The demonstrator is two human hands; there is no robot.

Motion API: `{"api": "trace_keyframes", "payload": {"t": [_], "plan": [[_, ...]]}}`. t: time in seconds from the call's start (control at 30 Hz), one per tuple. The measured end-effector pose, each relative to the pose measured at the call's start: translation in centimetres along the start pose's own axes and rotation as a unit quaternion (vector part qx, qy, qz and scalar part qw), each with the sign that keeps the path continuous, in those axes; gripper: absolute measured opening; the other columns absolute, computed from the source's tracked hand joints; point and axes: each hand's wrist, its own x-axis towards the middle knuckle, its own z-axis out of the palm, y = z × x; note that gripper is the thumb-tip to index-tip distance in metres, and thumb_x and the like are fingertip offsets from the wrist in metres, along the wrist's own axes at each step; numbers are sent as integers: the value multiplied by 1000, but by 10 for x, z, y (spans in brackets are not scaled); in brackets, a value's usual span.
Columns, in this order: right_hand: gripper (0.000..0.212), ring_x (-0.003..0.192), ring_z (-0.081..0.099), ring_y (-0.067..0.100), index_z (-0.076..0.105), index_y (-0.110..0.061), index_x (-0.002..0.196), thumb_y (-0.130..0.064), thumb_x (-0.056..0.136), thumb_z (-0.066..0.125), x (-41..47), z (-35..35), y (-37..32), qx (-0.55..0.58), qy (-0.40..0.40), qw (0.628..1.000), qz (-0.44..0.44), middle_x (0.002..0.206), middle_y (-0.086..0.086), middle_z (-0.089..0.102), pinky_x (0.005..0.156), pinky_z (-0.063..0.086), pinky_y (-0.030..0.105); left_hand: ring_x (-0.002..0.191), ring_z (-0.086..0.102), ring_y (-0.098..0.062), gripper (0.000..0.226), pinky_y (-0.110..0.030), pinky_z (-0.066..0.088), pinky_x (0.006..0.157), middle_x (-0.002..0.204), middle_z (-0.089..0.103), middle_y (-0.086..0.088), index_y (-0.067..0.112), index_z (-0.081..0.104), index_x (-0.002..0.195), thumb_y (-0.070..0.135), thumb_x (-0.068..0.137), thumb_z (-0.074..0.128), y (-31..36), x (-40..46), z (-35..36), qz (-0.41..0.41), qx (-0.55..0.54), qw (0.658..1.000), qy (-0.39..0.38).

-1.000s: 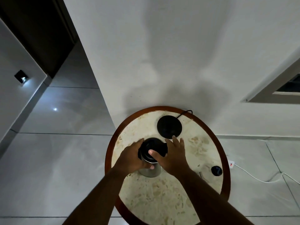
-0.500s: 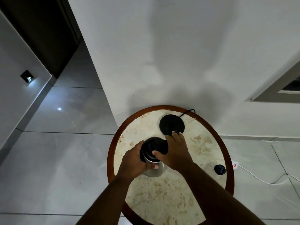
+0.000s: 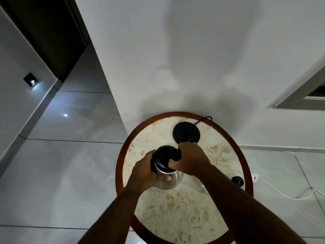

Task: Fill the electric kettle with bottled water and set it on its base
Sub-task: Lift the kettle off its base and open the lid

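While kettle stands lidded, left hand grip clasps body, right hand grip clasps lid

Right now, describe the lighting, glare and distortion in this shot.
Head view: dim overall; a wall light throws glare on the glossy floor; wide-angle bending curves the walls; a soft shadow falls on the wall behind the table; kettle and both hands stay fairly sharp.

Two bare forearms, sleeveless to the frame edge, left hand and right hand ringless, wrists unadorned
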Motion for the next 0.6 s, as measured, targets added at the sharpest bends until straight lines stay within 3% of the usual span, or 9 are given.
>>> {"api": "trace_keyframes", "payload": {"t": [0.1, 0.17, 0.23, 0.4, 0.5, 0.6], "plan": [[35, 61, 53, 12, 54, -18, 70, -51, 61, 62, 1, -12, 6, 105, -43, 993, 28, 64, -4, 55, 55, 44, 22, 108, 59, -13, 96, -24, 51, 89, 116, 60, 20, 46, 40, 125, 50, 43, 90, -4, 2, -1, -5, -10, 1000, -1], [29, 70, 62, 12, 65, -15, 86, -39, 70, 66, 1, -22, 15, 212, -79, 973, 49, 77, -1, 66, 66, 56, 28, 108, 58, -10, 94, -23, 50, 89, 116, 58, 24, 52, 38, 121, 52, 43, 89, -5, 3, 0, -3, -6, 1000, -2], [30, 85, 67, 16, 66, -13, 106, -29, 80, 65, 0, -32, 26, 276, -119, 953, 49, 94, 3, 70, 80, 58, 35, 109, 58, -8, 93, -23, 51, 90, 118, 57, 27, 53, 38, 121, 55, 42, 88, -5, 3, 0, 6, 2, 1000, 2], [22, 99, 65, 11, 70, -26, 107, -21, 87, 61, -2, -51, 50, 361, -182, 913, 49, 103, -2, 73, 78, 47, 22, 117, 56, -11, 104, -32, 51, 97, 131, 57, 19, 42, 40, 133, 58, 42, 87, -10, 5, 0, 13, 8, 1000, 4], [23, 94, 65, 2, 70, -25, 108, -20, 87, 62, -2, -49, 50, 369, -181, 910, 54, 100, -7, 73, 73, 45, 17, 117, 56, -10, 103, -30, 52, 96, 130, 56, 20, 42, 40, 133, 58, 42, 88, -12, 5, -1, 13, 9, 1000, 2], [23, 96, 65, 9, 68, -23, 109, -22, 87, 62, 0, -49, 50, 376, -185, 906, 59, 103, -3, 72, 74, 45, 18, 119, 55, -13, 102, -29, 51, 95, 130, 56, 19, 42, 40, 132, 55, 43, 89, -9, 5, 0, -3, 10, 1000, -1]]}}
